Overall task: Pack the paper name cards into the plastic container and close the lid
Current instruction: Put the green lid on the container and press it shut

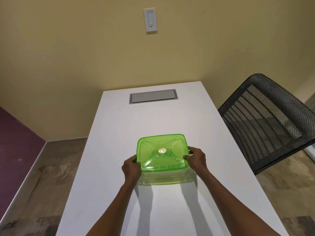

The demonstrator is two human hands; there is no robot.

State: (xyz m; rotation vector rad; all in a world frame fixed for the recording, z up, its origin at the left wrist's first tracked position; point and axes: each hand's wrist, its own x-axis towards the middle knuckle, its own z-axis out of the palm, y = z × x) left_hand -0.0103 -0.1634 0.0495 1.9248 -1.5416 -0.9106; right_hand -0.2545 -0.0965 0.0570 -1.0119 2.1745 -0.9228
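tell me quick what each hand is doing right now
Left hand: grips the container's green lid at its left edge.
Right hand: grips its right edge.

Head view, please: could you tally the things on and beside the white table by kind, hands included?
Hands: 2, left hand and right hand
Clear containers: 1, container
Green lids: 1, lid
Grey table hatches: 1, hatch
Mesh chairs: 1, chair
Total: 6
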